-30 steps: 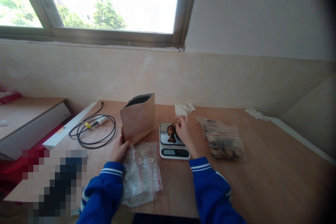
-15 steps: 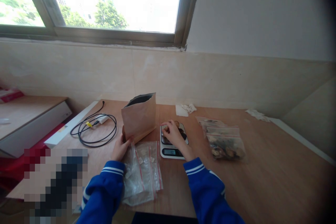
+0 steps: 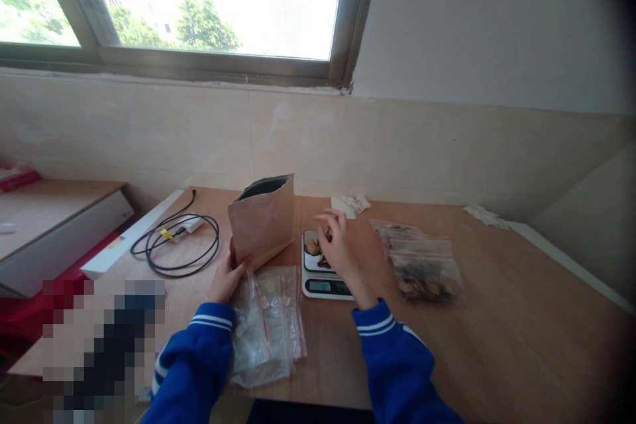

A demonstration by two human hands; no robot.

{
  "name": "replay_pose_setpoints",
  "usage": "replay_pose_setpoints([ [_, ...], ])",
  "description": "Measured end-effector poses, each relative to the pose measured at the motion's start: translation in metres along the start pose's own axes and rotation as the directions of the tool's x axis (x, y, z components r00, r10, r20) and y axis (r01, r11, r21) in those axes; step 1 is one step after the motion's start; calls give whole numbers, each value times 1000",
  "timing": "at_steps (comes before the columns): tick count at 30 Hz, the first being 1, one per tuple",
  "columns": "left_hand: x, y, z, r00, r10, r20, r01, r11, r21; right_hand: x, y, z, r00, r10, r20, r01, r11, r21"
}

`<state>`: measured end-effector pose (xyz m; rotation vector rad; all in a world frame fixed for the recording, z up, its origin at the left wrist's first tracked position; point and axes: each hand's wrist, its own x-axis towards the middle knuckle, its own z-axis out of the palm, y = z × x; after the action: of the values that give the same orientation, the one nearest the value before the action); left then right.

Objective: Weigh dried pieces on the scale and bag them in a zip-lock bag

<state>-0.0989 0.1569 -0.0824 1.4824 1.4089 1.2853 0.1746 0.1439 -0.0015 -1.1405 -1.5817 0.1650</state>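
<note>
My left hand (image 3: 229,278) grips the lower left corner of a brown kraft paper pouch (image 3: 263,222), which stands upright with its dark mouth open. Over a white digital kitchen scale (image 3: 309,267) hovers my right hand (image 3: 340,245), its fingers stretched apart. Brown dried pieces that look like mushrooms (image 3: 312,247) lie on the scale plate, partly hidden behind that hand. The scale's display is too small to read. Several clear zip bags (image 3: 268,338) with red seal lines lie flat in front of the pouch.
Right of the scale lie zip bags (image 3: 427,278) filled with more brown dried pieces. A coiled black cable (image 3: 149,255) with a white adapter is on the left. Crumpled tissues (image 3: 355,204) rest near the wall. A blurred dark patch covers the lower left.
My right hand has lifted off the pieces on the scale and moved slightly right, its fingers spreading. My left hand still holds the pouch in the same place.
</note>
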Motion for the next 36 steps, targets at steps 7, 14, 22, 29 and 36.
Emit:
replay_pose_setpoints([
  [7,1,-4,-1,999,37,5,-37,998,43,12,-80,-27,981,-184,63,171,971,165],
  [14,-2,0,3,995,78,54,-76,996,-35,-9,-100,-7,912,-307,273,307,951,43],
  [22,-4,6,3,996,78,48,-77,997,-32,-35,-121,11,898,-323,298,341,940,-8],
  [29,-1,-1,0,993,94,67,-93,996,-13,-31,-121,14,924,-237,299,310,923,-227],
  [36,-6,10,0,975,183,128,-185,983,0,-28,-127,-1,907,-130,399,214,962,-172],
])
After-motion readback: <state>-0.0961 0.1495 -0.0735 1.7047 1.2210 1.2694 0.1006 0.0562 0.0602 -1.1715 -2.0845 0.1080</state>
